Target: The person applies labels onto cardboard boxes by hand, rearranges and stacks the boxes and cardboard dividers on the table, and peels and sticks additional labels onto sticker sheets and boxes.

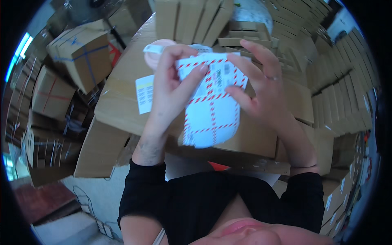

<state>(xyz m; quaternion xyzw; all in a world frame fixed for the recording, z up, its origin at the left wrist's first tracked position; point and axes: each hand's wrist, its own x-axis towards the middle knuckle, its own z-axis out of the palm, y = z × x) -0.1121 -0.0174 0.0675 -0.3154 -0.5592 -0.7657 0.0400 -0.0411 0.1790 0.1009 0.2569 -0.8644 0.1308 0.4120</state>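
Observation:
My left hand grips a white label sheet by its upper left part, the thumb lying across the front. Red-and-white striped borders divide the sheet, and its lower end curls. At its upper right edge is my right hand, with thumb and index finger apart over the printed part and the other fingers raised. Behind my left hand sits a pale pink round item with a white piece on it. A small white printed slip with a yellow band lies beside my left wrist.
Cardboard covers the work surface before me. Upright flat cartons stand at the far side, next to a shallow open box. More stacked cartons line the right. Taped boxes are piled at the left.

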